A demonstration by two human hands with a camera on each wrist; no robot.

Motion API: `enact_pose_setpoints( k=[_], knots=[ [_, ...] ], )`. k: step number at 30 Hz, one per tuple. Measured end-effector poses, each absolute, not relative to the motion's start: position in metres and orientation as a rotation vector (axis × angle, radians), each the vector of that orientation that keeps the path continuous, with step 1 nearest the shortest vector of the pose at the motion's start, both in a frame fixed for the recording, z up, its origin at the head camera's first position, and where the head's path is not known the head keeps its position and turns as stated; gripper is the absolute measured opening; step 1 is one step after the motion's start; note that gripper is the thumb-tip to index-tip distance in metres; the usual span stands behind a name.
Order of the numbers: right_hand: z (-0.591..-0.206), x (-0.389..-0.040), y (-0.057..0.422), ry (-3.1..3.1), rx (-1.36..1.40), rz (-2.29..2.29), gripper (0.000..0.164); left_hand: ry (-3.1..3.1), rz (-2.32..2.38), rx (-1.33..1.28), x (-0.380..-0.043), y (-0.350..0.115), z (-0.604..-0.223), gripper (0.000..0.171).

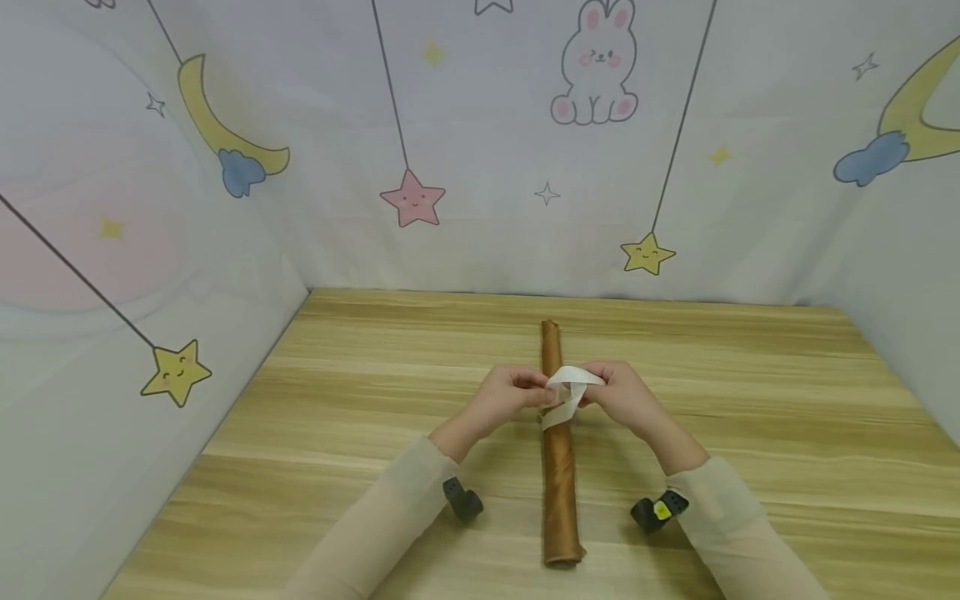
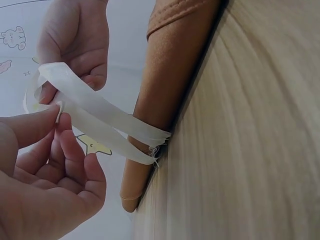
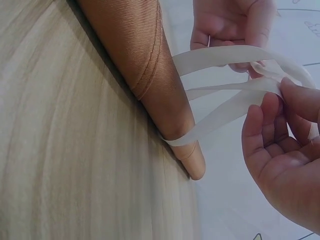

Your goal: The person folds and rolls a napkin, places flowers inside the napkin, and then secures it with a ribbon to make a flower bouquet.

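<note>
A brown fabric roll (image 1: 560, 492), with stitched seams showing in both wrist views, lies lengthwise on the wooden table. White ribbon (image 2: 95, 102) goes round its far half and rises from it in loops. To the left of the roll, my left hand (image 1: 517, 390) pinches a bit of ribbon between thumb and index finger. Across from it, my right hand (image 1: 618, 396) pinches another part of the ribbon. In the right wrist view, ribbon bands (image 3: 215, 59) stretch from the roll up to both hands. Frayed threads show where the ribbon meets the roll in the left wrist view.
Wood-grain table top (image 1: 360, 367) spreads to both sides of the roll. A white cloth backdrop (image 1: 495, 250) with cartoon stars, moons and a rabbit encloses the back and sides. Black wrist cameras (image 1: 463, 500) hang under both sleeves, close over the table.
</note>
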State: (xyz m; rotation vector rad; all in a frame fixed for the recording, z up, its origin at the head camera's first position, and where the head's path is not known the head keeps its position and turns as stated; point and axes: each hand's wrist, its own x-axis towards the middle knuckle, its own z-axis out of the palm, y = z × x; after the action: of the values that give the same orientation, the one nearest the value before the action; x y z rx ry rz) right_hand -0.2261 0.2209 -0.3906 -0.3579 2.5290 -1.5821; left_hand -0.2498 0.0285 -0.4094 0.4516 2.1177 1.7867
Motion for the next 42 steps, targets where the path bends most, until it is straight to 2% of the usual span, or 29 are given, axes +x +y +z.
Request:
enact_pose_setpoints(
  k=[16,42],
  knots=[
    [-0.391,-0.228,0.221,2.518,-0.359,-1.595,0.021,2.121,1.721,0.478,-0.25,0.032,-0.411,0.023],
    [-0.393,-0.229,0.22,2.472,-0.301,-1.632,0.027,2.285,1.549,0.456,-0.253,0.037,-0.408,0.013]
  ],
)
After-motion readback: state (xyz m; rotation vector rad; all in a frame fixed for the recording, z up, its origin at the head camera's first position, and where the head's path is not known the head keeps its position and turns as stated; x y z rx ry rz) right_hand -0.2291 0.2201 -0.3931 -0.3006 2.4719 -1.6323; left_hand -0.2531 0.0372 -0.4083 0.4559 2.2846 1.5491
